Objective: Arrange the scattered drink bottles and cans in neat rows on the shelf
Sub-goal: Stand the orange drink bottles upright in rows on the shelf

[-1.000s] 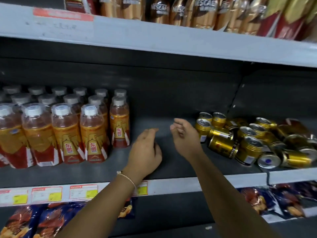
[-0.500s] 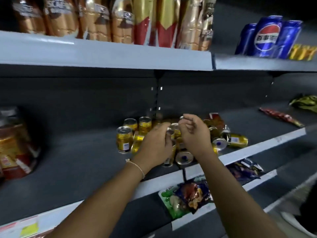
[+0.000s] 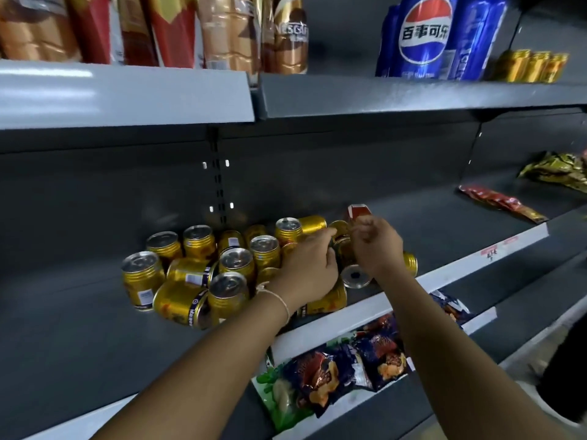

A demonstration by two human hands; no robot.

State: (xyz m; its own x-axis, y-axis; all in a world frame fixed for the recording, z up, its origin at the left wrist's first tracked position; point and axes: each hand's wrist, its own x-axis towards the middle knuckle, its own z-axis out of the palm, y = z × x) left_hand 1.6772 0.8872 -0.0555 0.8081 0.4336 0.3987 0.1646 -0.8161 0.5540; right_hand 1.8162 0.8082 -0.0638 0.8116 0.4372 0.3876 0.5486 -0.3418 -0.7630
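Gold cans (image 3: 236, 271) lie jumbled at frame centre on the shelf (image 3: 79, 328): rigid, smooth, prone to rolling; grasp around the sidewall. Left hand (image 3: 309, 265) rests over them, right hand (image 3: 376, 246) curled; grip on either cannot be confirmed.

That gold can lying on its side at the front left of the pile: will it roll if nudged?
Probably: the gold can lies on its round side, free toward the shelf edge. Its shiny metal looks slippery, likely rigid.

Dark grey shop shelving (image 3: 413, 96), perforated back panel (image 3: 95, 192), slotted upright (image 3: 218, 185); glare on upper-left shelf edge.
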